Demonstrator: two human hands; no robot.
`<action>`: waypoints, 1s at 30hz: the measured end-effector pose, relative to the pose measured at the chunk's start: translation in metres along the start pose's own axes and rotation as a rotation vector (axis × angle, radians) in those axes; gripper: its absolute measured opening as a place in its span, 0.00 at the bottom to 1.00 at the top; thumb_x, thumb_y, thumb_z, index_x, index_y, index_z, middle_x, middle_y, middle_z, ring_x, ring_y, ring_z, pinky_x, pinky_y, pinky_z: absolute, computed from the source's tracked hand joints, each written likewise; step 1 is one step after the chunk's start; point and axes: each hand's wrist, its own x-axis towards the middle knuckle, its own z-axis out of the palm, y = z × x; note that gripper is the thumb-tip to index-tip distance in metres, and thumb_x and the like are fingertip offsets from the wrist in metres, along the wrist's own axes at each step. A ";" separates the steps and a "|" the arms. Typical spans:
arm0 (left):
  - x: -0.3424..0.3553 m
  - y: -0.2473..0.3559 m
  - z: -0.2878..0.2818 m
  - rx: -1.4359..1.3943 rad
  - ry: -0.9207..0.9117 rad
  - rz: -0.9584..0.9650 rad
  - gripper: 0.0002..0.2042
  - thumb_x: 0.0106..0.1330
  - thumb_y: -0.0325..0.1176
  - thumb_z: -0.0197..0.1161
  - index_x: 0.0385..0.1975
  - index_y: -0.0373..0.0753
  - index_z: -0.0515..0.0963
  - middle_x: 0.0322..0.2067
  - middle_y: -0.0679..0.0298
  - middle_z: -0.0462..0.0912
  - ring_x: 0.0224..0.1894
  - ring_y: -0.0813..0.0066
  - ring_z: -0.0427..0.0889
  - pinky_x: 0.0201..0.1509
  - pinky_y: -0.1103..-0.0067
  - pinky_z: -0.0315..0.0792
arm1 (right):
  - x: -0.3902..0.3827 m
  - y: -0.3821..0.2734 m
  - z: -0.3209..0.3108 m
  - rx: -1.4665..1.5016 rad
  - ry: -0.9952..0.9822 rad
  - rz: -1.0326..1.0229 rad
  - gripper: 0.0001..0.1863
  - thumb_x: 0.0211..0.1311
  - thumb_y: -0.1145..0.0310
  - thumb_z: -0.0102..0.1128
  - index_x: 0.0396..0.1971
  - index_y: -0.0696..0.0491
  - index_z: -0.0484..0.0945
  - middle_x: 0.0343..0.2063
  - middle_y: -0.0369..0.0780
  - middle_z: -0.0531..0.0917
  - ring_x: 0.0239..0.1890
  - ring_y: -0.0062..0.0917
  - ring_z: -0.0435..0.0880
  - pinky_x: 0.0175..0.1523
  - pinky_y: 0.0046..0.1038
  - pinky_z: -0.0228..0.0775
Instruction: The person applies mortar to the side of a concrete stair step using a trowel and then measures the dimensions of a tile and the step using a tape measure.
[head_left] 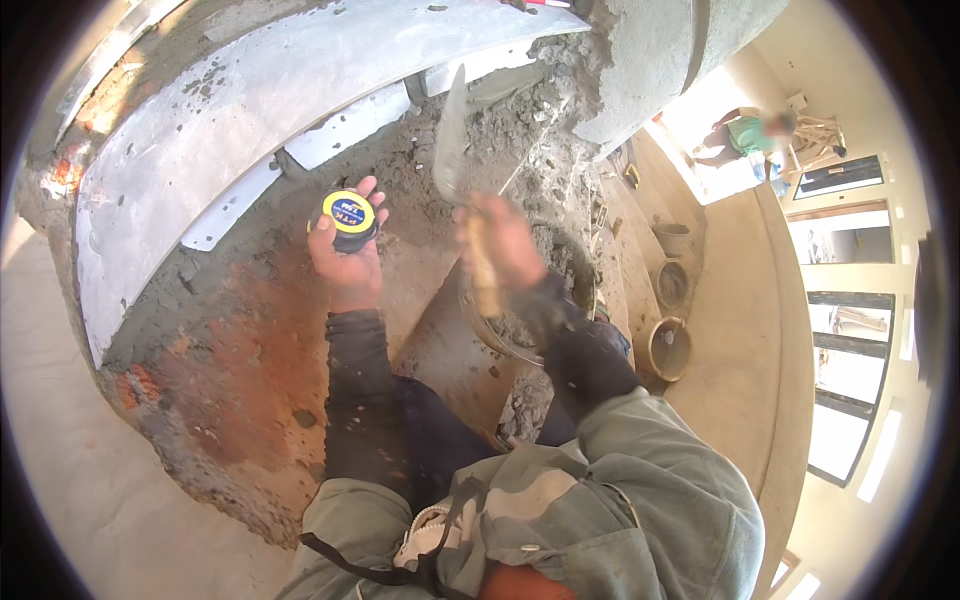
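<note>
My left hand (350, 272) is closed around a round yellow and dark tape measure (349, 214), its face turned up. My right hand (508, 248), blurred by motion, grips a trowel by its wooden handle (484, 280). The pointed trowel blade (452, 140) rises past the hand over wet grey mortar (500, 125). Beyond both hands curves a long pale slab (250, 100), spotted with mortar. Smaller white pieces (350, 124) are set along its near edge. Below my right hand is a round pan (500, 345) with mortar in it, partly hidden by my arm.
Reddish, mortar-smeared ground (240, 370) spreads at the left. A rounded grey column (650, 70) stands at the far right of the slab. Several buckets (668, 350) stand on the floor to the right. Another person in green (745, 135) is near a bright doorway.
</note>
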 end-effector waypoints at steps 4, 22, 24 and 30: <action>-0.001 -0.016 -0.002 0.078 -0.116 -0.008 0.30 0.61 0.53 0.52 0.52 0.31 0.76 0.54 0.45 0.80 0.52 0.56 0.81 0.56 0.67 0.73 | -0.079 -0.016 -0.117 -0.758 0.081 -0.056 0.12 0.60 0.65 0.62 0.41 0.55 0.81 0.31 0.44 0.84 0.35 0.29 0.83 0.44 0.36 0.76; -0.003 -0.012 0.011 0.072 -0.069 -0.021 0.29 0.62 0.53 0.52 0.52 0.33 0.75 0.54 0.46 0.80 0.52 0.59 0.81 0.57 0.69 0.72 | -0.087 0.083 -0.161 -1.869 -0.578 -0.212 0.09 0.53 0.70 0.60 0.26 0.62 0.82 0.23 0.51 0.83 0.30 0.42 0.87 0.34 0.40 0.80; 0.000 -0.021 0.010 0.062 -0.093 -0.033 0.30 0.62 0.54 0.52 0.54 0.35 0.74 0.55 0.46 0.80 0.54 0.58 0.80 0.58 0.67 0.71 | -0.087 0.095 -0.149 -1.477 -0.325 0.013 0.11 0.55 0.69 0.60 0.24 0.63 0.80 0.20 0.47 0.81 0.24 0.37 0.85 0.27 0.37 0.77; 0.000 -0.023 -0.003 0.094 -0.027 -0.021 0.29 0.63 0.56 0.51 0.53 0.36 0.73 0.56 0.48 0.79 0.55 0.59 0.78 0.58 0.66 0.70 | -0.121 0.086 -0.139 -0.428 0.024 0.441 0.13 0.59 0.68 0.60 0.21 0.62 0.75 0.16 0.39 0.75 0.13 0.26 0.76 0.17 0.29 0.67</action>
